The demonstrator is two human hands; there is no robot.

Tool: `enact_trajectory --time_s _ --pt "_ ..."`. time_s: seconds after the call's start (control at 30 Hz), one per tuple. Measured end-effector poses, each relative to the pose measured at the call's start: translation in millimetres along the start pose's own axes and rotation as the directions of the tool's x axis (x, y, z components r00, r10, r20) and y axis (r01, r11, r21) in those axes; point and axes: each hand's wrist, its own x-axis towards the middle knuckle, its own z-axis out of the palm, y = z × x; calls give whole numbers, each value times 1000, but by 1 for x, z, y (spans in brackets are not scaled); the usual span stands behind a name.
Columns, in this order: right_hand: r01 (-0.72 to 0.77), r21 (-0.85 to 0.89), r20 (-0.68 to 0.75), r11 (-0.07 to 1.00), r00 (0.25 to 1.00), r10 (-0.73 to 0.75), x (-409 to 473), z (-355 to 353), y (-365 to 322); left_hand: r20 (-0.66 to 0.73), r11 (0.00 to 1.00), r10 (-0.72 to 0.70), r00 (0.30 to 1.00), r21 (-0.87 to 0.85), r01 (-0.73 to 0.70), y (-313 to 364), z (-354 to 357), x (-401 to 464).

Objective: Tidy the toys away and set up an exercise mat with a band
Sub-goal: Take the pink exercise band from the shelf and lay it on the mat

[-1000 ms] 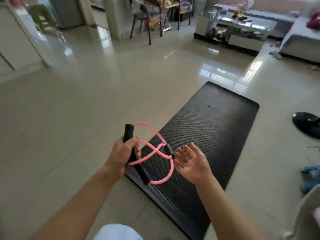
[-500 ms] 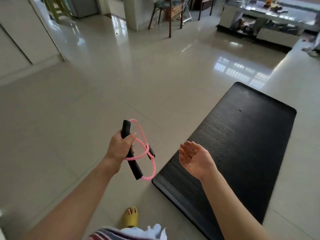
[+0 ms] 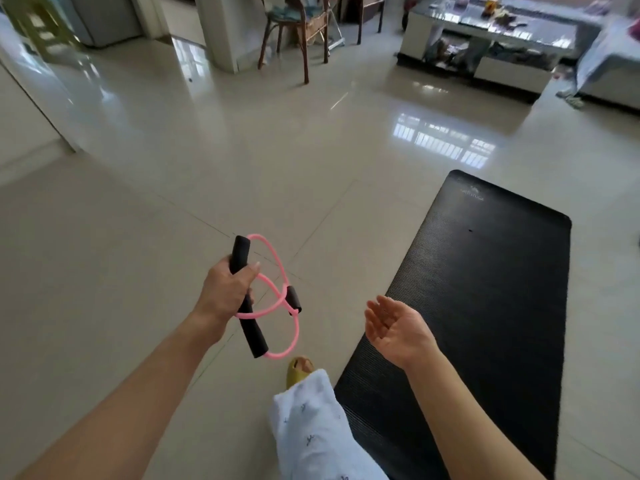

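A black exercise mat (image 3: 485,289) lies unrolled flat on the tiled floor at the right. My left hand (image 3: 227,291) grips the black foam handles of a pink figure-eight resistance band (image 3: 277,296), held in the air over bare floor left of the mat. The band's loops and its small black centre sleeve hang to the right of my fist. My right hand (image 3: 394,329) hovers palm up with straight fingers over the mat's left edge and holds nothing.
My leg in white patterned trousers (image 3: 311,424) and a yellow slipper (image 3: 300,370) stand beside the mat's near corner. A wooden chair (image 3: 298,26) and a pillar stand at the back, a low glass-topped table (image 3: 491,39) with clutter at the back right, a sofa (image 3: 609,64) beyond.
My view has swung left, so the mat now sits further right. The band in my left hand has moved off the mat to over bare floor. My leg has stepped forward.
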Motion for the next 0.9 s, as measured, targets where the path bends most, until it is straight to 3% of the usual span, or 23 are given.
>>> enact_trajectory --time_s 0.3,0.57,0.9 --pt "49 128 -23 991 999 -47 103 72 -98 157 998 15 988 62 -25 58 65 167" --pt "195 213 -40 957 981 -191 144 98 -197 300 994 98 949 25 -110 125 157 276" --pt "190 333 -161 924 977 -143 224 135 -242 443 983 184 878 -79 -167 175 290 397"
